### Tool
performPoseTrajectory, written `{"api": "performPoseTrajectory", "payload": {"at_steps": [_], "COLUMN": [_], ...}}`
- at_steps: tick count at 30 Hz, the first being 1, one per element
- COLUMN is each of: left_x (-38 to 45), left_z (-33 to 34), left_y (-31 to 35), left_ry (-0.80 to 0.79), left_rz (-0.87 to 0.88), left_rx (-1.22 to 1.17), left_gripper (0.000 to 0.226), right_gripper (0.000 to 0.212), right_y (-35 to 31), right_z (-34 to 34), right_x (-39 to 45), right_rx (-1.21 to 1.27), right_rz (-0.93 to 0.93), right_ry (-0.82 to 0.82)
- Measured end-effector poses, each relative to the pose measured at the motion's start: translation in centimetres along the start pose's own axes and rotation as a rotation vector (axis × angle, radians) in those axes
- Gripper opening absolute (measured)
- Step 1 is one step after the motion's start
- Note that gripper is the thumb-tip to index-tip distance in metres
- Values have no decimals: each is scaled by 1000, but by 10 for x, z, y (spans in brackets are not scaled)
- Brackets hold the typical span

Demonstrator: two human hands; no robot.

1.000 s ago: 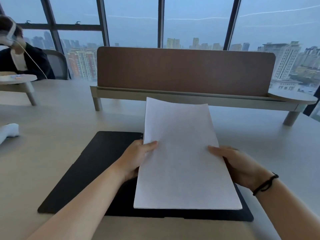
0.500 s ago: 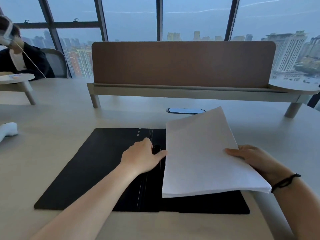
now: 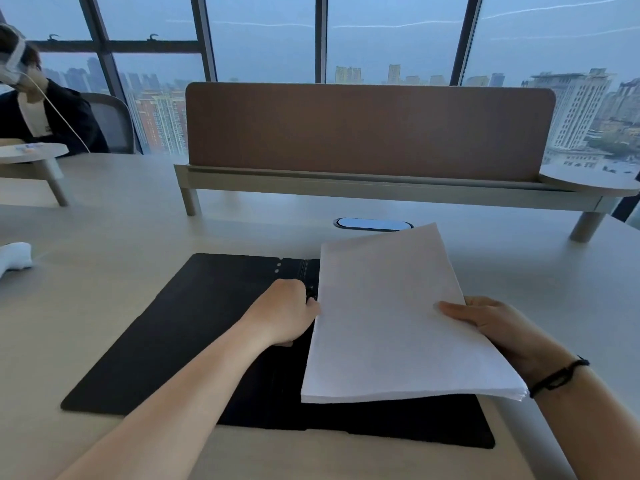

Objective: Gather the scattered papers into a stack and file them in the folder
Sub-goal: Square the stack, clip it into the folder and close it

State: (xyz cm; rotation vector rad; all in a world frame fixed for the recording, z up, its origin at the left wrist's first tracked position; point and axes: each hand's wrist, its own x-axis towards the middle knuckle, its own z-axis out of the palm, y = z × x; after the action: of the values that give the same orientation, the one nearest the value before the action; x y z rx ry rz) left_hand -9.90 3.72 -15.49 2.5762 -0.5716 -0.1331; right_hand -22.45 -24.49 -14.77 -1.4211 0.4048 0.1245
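A black folder (image 3: 194, 334) lies open and flat on the desk in front of me. My right hand (image 3: 491, 323) grips the right edge of a white paper stack (image 3: 388, 323), thumb on top, and holds it tilted over the folder's right half. The stack's left edge is near the spine. My left hand (image 3: 284, 313) is on the spine with its fingers curled at a small black clip (image 3: 310, 293); the paper's edge hides the fingertips.
A brown divider panel (image 3: 367, 133) on a raised shelf crosses the desk behind the folder. An oval cable port (image 3: 372, 224) sits just beyond the paper. A white object (image 3: 14, 256) lies at the left edge. A person (image 3: 41, 112) sits far left.
The left hand let go of the stack and went to the folder's spine, where its fingers curled at the clip. The right hand swung the stack to the right, over the folder's right half.
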Motion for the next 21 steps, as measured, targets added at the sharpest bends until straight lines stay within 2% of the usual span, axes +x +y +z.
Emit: {"api": "performPoseTrajectory", "payload": {"at_steps": [3,5,9,12,16,21], "left_x": [-4,-6,-2,3,6,4], "left_z": [-6,-9,-8,-3,1,3], "left_y": [-6,-7,-11,-13,-10,-5], "left_ry": [-68,-86,-101,-91,-37,-8], "left_rz": [-40,-43,-11,24,48,44], "left_rx": [-249,-301,-273,-168,-7,11], "left_gripper": [24,22,22,23,38,41], "right_gripper": [27,27,28,29,28,26], "right_y": [2,4,6,9,11,11], "right_z": [5,7,15,21,23,19], "right_x": [2,4,9,12,11,11], "right_rx": [-15,-44,-106,-163,-192,-188], "right_rz": [11,-2,-30,-62,-72,-70], "right_ry": [6,12,33,73,112,140]}}
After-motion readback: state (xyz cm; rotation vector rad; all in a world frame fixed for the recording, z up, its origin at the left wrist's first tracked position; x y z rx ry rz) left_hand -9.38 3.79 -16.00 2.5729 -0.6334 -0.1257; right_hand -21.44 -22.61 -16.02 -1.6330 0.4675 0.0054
